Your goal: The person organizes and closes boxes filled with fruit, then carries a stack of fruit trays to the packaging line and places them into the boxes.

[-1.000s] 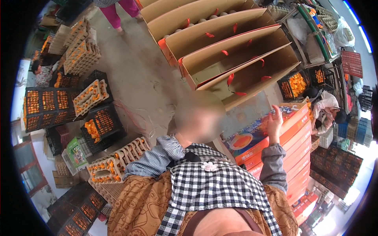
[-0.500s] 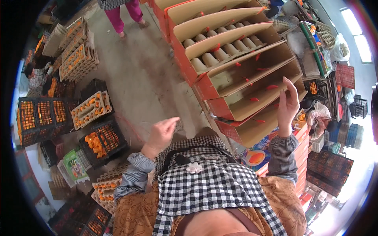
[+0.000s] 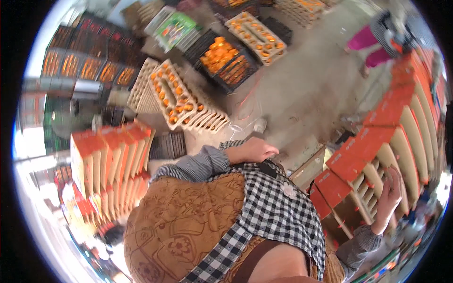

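Note:
My left hand (image 3: 257,150) is held in front of my checked apron (image 3: 283,207), its fingers curled together with nothing visible in them. At the right, my right hand (image 3: 390,191) is raised with its fingers stretched out, holding nothing. It hovers by the upright flaps of a row of open red cardboard boxes (image 3: 347,153); whether it touches a flap I cannot tell. Moulded pulp trays (image 3: 365,192) with bare cups show inside one box near that hand.
A stack of pulp trays (image 3: 166,89) with orange fruit stands ahead to the left. Beyond it are a black crate (image 3: 226,86) of fruit and another filled tray (image 3: 245,29). More red boxes (image 3: 111,146) stand at the left. A person in pink trousers (image 3: 370,47) is at the far right.
My view has swung left, so the box row now lies at the right edge and the fruit trays ahead. My left hand has lowered in front of the apron; my right stays out over the boxes.

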Available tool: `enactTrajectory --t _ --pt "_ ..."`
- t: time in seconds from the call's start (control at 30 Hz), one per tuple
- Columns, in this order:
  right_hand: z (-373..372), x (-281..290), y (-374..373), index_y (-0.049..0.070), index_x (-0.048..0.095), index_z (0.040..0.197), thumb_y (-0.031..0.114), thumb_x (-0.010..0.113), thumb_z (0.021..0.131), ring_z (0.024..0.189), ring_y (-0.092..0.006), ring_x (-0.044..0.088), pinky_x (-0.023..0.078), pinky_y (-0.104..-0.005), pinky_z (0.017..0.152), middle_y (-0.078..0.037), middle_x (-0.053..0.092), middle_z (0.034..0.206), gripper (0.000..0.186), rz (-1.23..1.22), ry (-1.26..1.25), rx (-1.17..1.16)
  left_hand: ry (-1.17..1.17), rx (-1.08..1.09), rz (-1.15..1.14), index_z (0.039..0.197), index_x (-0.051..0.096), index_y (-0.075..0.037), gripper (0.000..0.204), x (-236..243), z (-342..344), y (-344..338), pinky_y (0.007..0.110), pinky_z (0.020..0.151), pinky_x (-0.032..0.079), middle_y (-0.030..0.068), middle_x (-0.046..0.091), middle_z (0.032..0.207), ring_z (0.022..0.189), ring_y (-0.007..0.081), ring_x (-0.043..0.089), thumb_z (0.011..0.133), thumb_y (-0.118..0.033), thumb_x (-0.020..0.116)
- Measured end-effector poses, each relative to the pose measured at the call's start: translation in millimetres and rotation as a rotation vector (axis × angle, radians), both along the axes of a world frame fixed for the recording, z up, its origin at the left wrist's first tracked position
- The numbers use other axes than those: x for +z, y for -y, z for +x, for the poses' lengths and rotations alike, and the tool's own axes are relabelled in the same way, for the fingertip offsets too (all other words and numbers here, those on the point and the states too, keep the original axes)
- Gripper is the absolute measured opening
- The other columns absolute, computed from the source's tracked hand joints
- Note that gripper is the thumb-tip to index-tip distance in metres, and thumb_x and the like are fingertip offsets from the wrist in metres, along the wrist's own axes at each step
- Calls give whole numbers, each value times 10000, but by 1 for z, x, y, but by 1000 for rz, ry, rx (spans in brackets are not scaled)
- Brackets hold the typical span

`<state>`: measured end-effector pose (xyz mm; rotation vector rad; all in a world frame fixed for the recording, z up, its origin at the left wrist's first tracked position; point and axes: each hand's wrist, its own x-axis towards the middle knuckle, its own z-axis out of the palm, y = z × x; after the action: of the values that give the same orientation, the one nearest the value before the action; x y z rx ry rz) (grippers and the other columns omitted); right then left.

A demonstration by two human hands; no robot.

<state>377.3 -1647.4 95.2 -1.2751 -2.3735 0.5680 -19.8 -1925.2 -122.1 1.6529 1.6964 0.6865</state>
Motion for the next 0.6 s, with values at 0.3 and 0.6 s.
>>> enactTrajectory --t 0.3,0.6 --pt "-201 -48 -50 -25 677 1291 27 588 1039 1193 -216 660 504 -353 1044 -117 727 1242 272 -294 -11 273 29 827 136 1273 708 -100 304 -35 -174 33 372 777 575 121 748 974 883 273 725 982 -177 662" --pt "-469 -208 -53 24 668 1339 171 694 1017 1140 -147 662 530 -306 983 -93 726 1238 354 -814 -84 540 384 1918 251 1372 621 -23 426 -30 -383 232 346 983 491 100 687 1249 1120 195 622 1036 -285 640"
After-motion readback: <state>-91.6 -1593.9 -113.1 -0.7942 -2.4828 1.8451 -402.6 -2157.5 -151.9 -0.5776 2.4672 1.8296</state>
